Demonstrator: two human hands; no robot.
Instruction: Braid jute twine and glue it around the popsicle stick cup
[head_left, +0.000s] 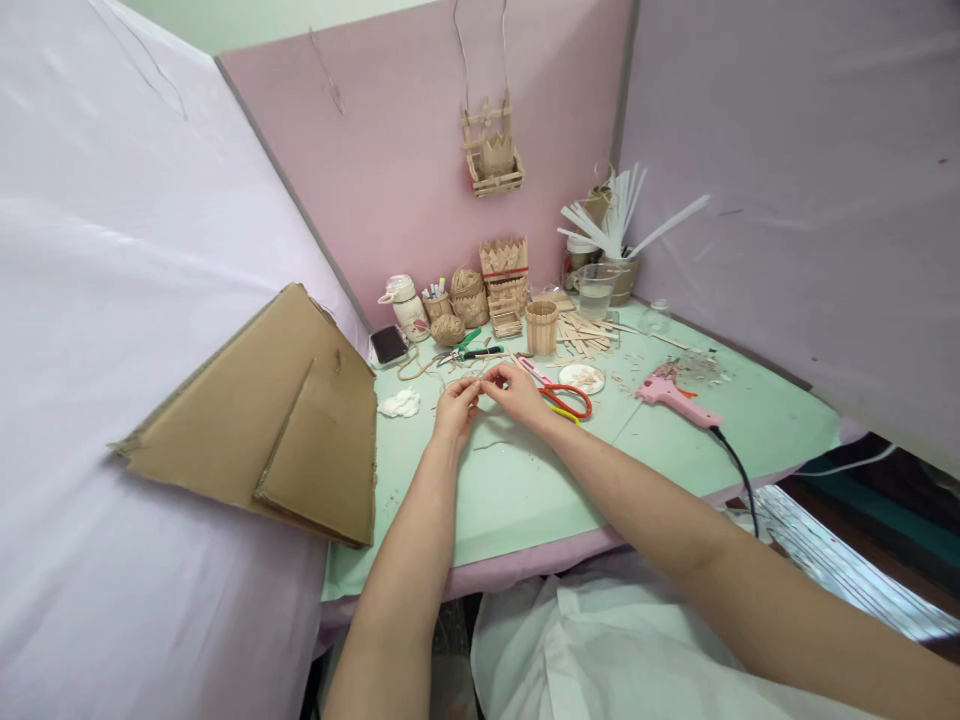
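Observation:
My left hand [456, 408] and my right hand [513, 390] meet over the middle of the table, fingertips pinched close together. Whatever sits between the fingers is too small to make out. A short piece of twine [491, 444] lies on the table just below them. Beside my right hand are scissors with red handles [574, 402] and a pink cutter [534, 371]. Beyond the hands lie green-and-black pliers [480, 352]. A round cup made of wooden sticks [541, 328] stands upright farther back.
A pink glue gun [679, 400] rests at the right, its cord over the edge. Behind are loose wooden sticks [585, 335], a twine ball [448, 330], a water jug [595, 297] and a phone [389, 345]. Cardboard [300, 420] leans at the left; white tissue [400, 403] lies beside it.

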